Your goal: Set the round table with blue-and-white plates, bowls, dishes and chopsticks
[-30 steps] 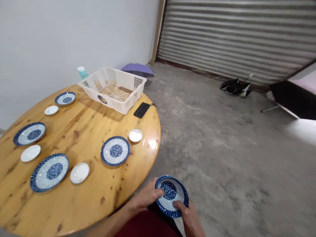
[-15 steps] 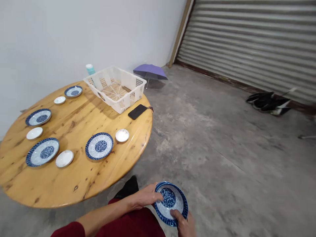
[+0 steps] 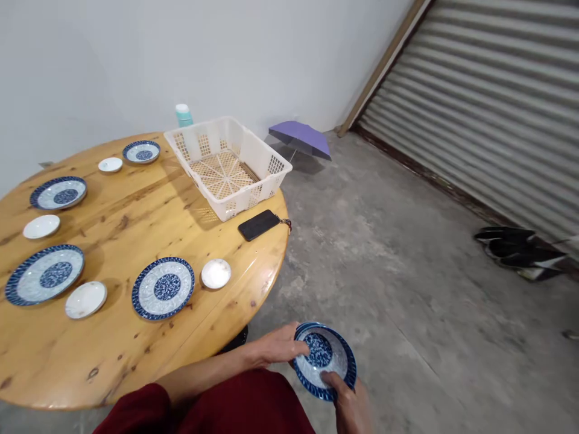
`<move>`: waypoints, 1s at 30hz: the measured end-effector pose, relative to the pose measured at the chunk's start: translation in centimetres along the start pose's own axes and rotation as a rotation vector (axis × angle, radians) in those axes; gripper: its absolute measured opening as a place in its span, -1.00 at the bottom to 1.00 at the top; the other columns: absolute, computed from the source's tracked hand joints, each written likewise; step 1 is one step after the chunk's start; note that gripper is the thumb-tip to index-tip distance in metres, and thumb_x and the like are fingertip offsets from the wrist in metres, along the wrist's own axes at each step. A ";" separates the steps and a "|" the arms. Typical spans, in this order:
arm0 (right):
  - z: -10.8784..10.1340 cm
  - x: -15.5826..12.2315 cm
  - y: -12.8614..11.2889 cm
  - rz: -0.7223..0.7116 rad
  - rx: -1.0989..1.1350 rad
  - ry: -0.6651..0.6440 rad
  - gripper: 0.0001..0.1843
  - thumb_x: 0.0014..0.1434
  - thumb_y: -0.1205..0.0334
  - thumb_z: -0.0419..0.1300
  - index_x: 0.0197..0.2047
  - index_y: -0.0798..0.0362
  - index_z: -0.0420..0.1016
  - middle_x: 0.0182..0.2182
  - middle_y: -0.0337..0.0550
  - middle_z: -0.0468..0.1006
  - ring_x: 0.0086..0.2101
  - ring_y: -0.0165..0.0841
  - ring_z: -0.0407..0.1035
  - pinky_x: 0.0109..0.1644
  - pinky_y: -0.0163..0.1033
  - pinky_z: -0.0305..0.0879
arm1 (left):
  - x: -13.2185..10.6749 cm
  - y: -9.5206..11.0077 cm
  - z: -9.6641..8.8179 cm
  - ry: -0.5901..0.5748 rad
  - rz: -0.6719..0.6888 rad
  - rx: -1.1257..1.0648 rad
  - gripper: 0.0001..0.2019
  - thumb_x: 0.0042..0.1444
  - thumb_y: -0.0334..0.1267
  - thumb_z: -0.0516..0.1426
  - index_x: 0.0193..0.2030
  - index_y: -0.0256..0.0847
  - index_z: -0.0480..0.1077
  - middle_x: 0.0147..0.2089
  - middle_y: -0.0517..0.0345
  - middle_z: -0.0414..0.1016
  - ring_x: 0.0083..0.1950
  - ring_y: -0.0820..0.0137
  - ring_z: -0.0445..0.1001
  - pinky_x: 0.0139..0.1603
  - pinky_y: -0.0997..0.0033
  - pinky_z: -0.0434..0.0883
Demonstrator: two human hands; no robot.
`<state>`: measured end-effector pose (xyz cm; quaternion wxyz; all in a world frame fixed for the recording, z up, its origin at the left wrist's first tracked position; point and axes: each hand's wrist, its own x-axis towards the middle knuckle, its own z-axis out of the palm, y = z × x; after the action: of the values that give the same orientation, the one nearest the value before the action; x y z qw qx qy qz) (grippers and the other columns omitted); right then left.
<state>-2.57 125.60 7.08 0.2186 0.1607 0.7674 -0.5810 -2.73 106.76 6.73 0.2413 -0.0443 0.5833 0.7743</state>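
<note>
In the head view, both hands are closed on one blue-patterned plate (image 3: 324, 360). The left hand (image 3: 275, 348) holds its left rim and the right hand (image 3: 350, 401) holds its near rim with the thumb on top. The plate is not on the table (image 3: 136, 205). It hangs over the concrete floor (image 3: 384, 289), just beside the table's round edge and, as it seems, lower than the top.

I judge that the step in hand is carrying: the plate is gripped and level, and it is set down nowhere. Any move toward the table asks first for lifting the plate above the edge, so that its rim does not knock the wood.

On the near part of the table, a patterned plate (image 3: 163, 287) lies with a small white saucer (image 3: 216, 273) just beside it. Between the saucer and the black phone (image 3: 259, 224) there is bare wood near the edge. The phone lies close to the rim, and the white basket (image 3: 244, 199) stands behind it. To the right the floor is open, and the purple umbrella (image 3: 301, 137) is well apart from the hands.
</note>
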 end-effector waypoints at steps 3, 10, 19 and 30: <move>1.7 2.2 -4.1 0.050 0.022 0.036 -0.80 -0.26 0.15 0.26 -0.49 0.05 0.55 -0.49 -0.16 0.58 -0.39 -0.18 0.41 -0.27 -0.14 0.34 | 1.7 2.1 -1.9 0.119 -0.007 0.064 -0.91 -0.16 -0.30 0.12 -0.44 -0.23 0.36 -0.47 0.23 0.31 -0.41 0.45 0.24 -0.36 0.44 0.25; 4.6 11.7 -10.9 0.046 0.140 -0.097 -0.69 -0.33 0.22 0.21 -0.40 0.06 0.53 -0.43 -0.25 0.58 -0.37 -0.31 0.34 -0.26 -0.24 0.26 | 7.3 7.1 -6.9 0.329 -0.022 0.012 -0.80 0.00 -0.18 0.17 -0.26 -0.25 0.45 -0.33 0.18 0.46 -0.30 0.39 0.37 -0.25 0.44 0.34; 4.6 20.7 -16.0 0.049 0.004 -0.397 -0.58 -0.32 0.21 0.18 -0.29 0.04 0.58 -0.30 -0.19 0.67 -0.24 -0.18 0.45 -0.08 -0.19 0.34 | 12.7 9.9 -7.4 0.659 -0.009 -0.113 -0.82 -0.07 -0.23 0.16 -0.32 -0.25 0.45 -0.41 0.16 0.45 -0.32 0.35 0.40 -0.22 0.39 0.39; 4.9 27.5 -23.6 0.066 -0.200 -0.812 -0.70 -0.29 0.22 0.17 -0.39 0.05 0.58 -0.41 -0.20 0.65 -0.37 -0.23 0.42 -0.20 -0.23 0.33 | 15.6 12.3 -6.6 0.901 0.100 -0.075 -0.62 0.14 -0.03 0.19 -0.03 -0.26 0.50 -0.10 0.02 0.59 -0.05 0.20 0.48 0.03 0.27 0.44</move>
<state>-37.09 114.24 11.04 0.5364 -0.0788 0.6658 -0.5126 -23.05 103.16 10.00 -0.0760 -0.3575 0.6031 0.7090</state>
